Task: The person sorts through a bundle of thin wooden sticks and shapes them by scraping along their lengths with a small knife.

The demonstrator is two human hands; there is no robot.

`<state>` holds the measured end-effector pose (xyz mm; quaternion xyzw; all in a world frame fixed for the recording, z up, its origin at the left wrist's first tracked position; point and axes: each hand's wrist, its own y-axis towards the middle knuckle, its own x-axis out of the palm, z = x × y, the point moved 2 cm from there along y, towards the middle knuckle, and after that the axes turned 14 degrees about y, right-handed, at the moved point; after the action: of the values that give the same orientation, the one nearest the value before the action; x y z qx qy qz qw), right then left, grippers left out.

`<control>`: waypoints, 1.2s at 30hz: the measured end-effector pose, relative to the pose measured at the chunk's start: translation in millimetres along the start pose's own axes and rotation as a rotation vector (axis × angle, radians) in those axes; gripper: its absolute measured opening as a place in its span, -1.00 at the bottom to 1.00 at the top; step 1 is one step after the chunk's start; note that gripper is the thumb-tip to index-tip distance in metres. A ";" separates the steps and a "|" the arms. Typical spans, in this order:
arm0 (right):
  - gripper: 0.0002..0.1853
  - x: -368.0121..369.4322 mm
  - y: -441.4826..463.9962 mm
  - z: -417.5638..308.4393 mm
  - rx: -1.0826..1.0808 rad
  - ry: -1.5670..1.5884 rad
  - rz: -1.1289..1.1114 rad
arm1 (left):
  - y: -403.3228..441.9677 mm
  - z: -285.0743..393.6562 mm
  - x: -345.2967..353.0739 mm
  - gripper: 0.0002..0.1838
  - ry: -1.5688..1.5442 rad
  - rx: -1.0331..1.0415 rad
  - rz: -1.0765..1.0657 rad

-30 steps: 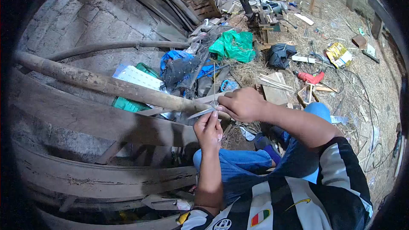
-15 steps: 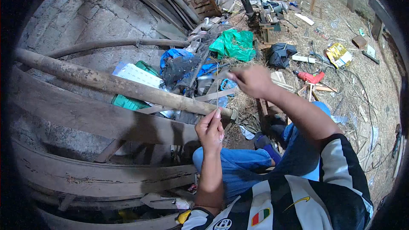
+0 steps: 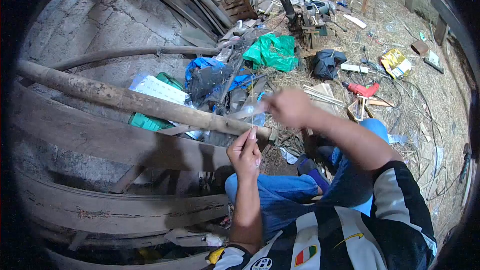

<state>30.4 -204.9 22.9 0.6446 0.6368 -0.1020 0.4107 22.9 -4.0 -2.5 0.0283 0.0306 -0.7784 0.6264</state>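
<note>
One bamboo pole (image 3: 135,98) slanting in from the left, its end just beyond the left grip (image 3: 244,157). In that left grip, a thin strip (image 3: 252,121), pinched at its lower end and standing upright. Right of the strip, the right grip (image 3: 291,109), blurred, curled around a knife (image 3: 257,108), blade toward the strip. Farther right, well apart from both grips, a red drill (image 3: 363,90).

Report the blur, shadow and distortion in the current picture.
Head view: right hand smeared, probably by motion; left hand noticeably sharper. Head view: dark shadows across the upper wooden board. Head view: blackened, rounded corners, suggesting a wide-angle lens.
</note>
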 end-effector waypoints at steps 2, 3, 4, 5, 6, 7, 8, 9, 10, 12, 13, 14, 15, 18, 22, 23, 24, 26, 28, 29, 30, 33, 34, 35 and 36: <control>-0.75 -17.4 12.8 24.0 0.236 -0.047 0.092 | 1.3 -0.1 -1.8 -0.74 -0.019 0.016 0.001; -0.75 -12.0 10.9 22.7 0.234 -0.050 0.093 | 0.5 -1.5 -2.7 -0.74 -0.022 0.020 0.001; -0.68 -1.6 7.6 19.1 0.162 -0.050 0.045 | 0.5 -4.1 -2.6 -0.75 -0.022 0.013 0.004; -0.60 6.7 3.8 15.4 0.090 -0.050 -0.004 | 2.3 -5.2 -1.3 -0.75 -0.021 0.006 0.008; -0.58 3.5 0.8 -2.3 -0.004 -0.014 -0.099 | 4.0 -4.3 0.3 -0.75 -0.023 0.009 0.006; -0.58 3.2 2.9 0.2 0.000 -0.011 -0.098 | 4.0 -3.6 0.9 -0.76 -0.026 0.010 0.007; -0.58 1.6 6.1 6.4 0.079 -0.037 -0.067 | 2.5 -4.2 0.4 -0.76 -0.028 0.006 0.009; -0.58 -0.4 8.7 12.1 0.157 -0.065 -0.039 | 1.4 -7.0 -1.0 -0.76 -0.026 -0.002 0.009; -0.58 -8.8 10.7 14.3 0.186 -0.043 0.003 | 3.3 -10.1 -1.9 -0.76 -0.061 -0.024 0.009; -0.58 -4.4 11.5 20.1 0.213 -0.075 0.037 | 6.2 -10.7 -1.5 -0.76 -0.101 -0.036 0.004; -0.58 -3.7 12.1 23.5 0.244 -0.102 0.069 | 4.7 -11.6 -1.3 -0.75 -0.125 -0.046 -0.025; -0.58 -4.6 11.7 28.5 0.276 -0.110 0.106 | 2.9 -12.9 -1.2 -0.75 -0.145 -0.062 -0.053; -0.58 -5.1 9.9 27.9 0.283 -0.107 0.104 | 0.8 -13.1 -0.6 -0.75 -0.143 -0.069 -0.055; -0.64 -4.5 8.7 19.6 0.147 -0.048 0.079 | 1.5 -11.0 2.1 -0.75 -0.148 -0.111 -0.029; -0.67 7.5 2.3 10.3 -0.016 -0.102 -0.039 | 1.2 -8.0 1.1 -0.76 -0.139 -0.118 -0.057; -0.67 6.0 5.9 18.6 -0.013 -0.097 -0.040 | -0.7 -6.6 0.9 -0.76 -0.125 -0.109 -0.065; -0.65 -1.7 11.8 29.4 0.109 -0.101 0.037 | -2.0 -8.8 -0.5 -0.76 -0.124 -0.112 -0.064; -0.58 -10.8 14.0 38.3 0.231 -0.063 0.115 | -0.3 -13.3 -2.4 -0.75 -0.160 -0.128 -0.091; -0.57 -1.7 11.6 31.5 0.187 -0.063 0.082 | 2.2 -13.0 -1.7 -0.74 -0.166 -0.131 -0.118; -0.56 6.8 6.7 25.0 0.150 -0.054 0.046 | 2.4 -13.6 -1.2 -0.73 -0.167 -0.142 -0.144; -0.69 9.8 0.4 11.6 0.056 -0.019 0.035 | 2.8 -13.2 -0.7 -0.73 -0.167 -0.144 -0.144; -0.70 14.4 -0.2 11.1 0.003 -0.010 -0.030 | 4.9 -10.4 0.0 -0.72 -0.246 -0.155 -0.199; -0.72 13.0 3.1 20.5 0.040 -0.004 0.082 | 5.0 -10.1 -1.4 -0.72 -0.287 -0.164 -0.219; -0.72 10.1 5.9 25.7 0.040 -0.004 0.081 | 5.0 -9.9 -1.6 -0.73 -0.331 -0.169 -0.239; -0.72 5.5 8.6 29.1 0.115 -0.012 0.062 | 4.1 -10.7 -1.5 -0.73 -0.333 -0.169 -0.239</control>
<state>50.5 -218.8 4.1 0.6860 0.6071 -0.1295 0.3795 27.3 -2.6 -13.0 -0.1571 -0.0047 -0.8356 0.5264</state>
